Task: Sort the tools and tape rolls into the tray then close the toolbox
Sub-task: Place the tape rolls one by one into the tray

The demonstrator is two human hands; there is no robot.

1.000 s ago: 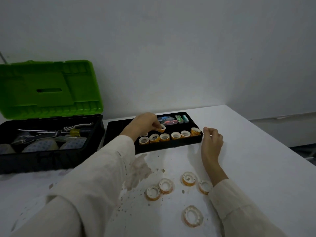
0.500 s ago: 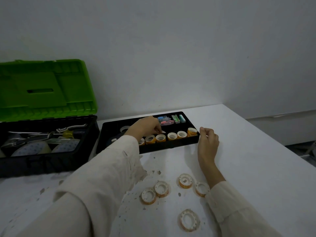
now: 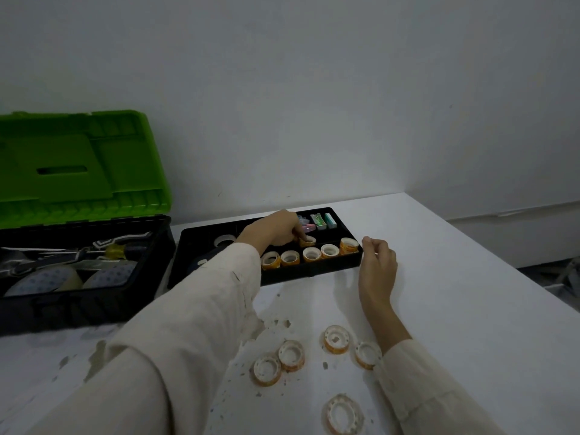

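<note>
**Head view: left hand sets a tape roll into the tray**

In the middle of the frame the left hand [image 3: 276,229] reaches over the black tray [image 3: 314,272], its thumb and fingertips clamped on a small tape roll [image 3: 307,240], low over the tray just behind the row of rolls [image 3: 311,254] along the front wall; I judge it is being placed to start a second line. The right hand [image 3: 378,262] rests just beside the tray's right corner, fingers loosely curled and holding nothing, probably waiting or steadying; whether it touches the rim I cannot tell.

The loose rolls [image 3: 292,355] lie flat on the table [image 3: 455,293] at lower centre, between the two sleeves, within easy reach. The tray's left part looks roomier; small coloured packs [image 3: 320,221] fill its far right corner. At left the toolbox [image 3: 84,290] stands with its green lid [image 3: 78,171] up against the wall, tools inside; the table's right half is open for moving.
</note>
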